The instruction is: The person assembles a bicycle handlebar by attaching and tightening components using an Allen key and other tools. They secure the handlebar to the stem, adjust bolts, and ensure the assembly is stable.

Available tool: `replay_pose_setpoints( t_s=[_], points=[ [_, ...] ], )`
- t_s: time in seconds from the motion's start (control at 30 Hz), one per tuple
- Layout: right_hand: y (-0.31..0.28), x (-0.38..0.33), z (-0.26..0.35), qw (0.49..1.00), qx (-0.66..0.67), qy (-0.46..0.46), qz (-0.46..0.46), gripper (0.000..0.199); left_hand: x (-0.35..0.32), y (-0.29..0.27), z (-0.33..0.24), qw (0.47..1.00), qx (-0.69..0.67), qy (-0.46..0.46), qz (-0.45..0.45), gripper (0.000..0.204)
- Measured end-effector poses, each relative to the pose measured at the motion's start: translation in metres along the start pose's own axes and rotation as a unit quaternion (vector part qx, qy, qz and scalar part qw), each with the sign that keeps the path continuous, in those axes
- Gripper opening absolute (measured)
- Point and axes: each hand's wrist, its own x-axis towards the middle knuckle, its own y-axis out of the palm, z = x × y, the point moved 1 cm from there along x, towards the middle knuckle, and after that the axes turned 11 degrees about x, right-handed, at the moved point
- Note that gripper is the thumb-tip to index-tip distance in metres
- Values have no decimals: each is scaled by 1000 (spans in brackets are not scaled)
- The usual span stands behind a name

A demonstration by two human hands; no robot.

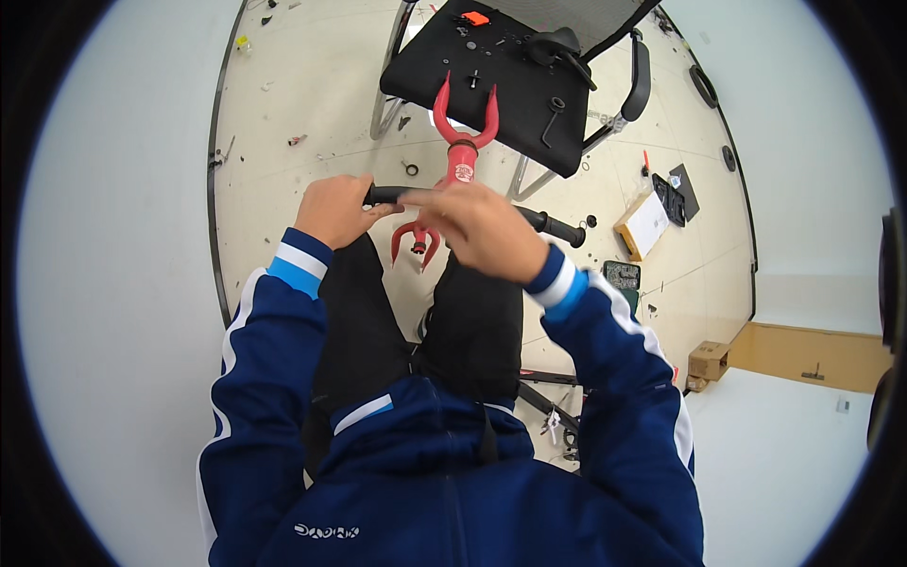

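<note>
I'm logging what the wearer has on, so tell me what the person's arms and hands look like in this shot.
Both hands, left hand and right hand, are bare, with no gloves. The arms are in dark blue jacket sleeves with a white stripe running down the outside of each. Each cuff has a white band next to a lighter blue one.

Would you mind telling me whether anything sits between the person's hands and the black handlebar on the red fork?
Nothing visible does: the left hand already grips the handlebar, and the right hand rests over its middle above the red fork.
</note>
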Motion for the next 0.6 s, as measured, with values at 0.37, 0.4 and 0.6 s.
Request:
replay_pose_setpoints(
  t_s=[0.37,0.4,0.6],
  points=[
    [-56,-105,-12,983,-184,20,-4,37,2,-6,-4,1000,-2,-6,12,62],
    [-61,-98,-16,983,-183,24,-16,37,2,-7,-4,1000,-1,-7,17,62],
    [-54,-27,-47,988,-150,-24,-38,32,3,-9,-5,1000,6,-9,29,60]
  ],
)
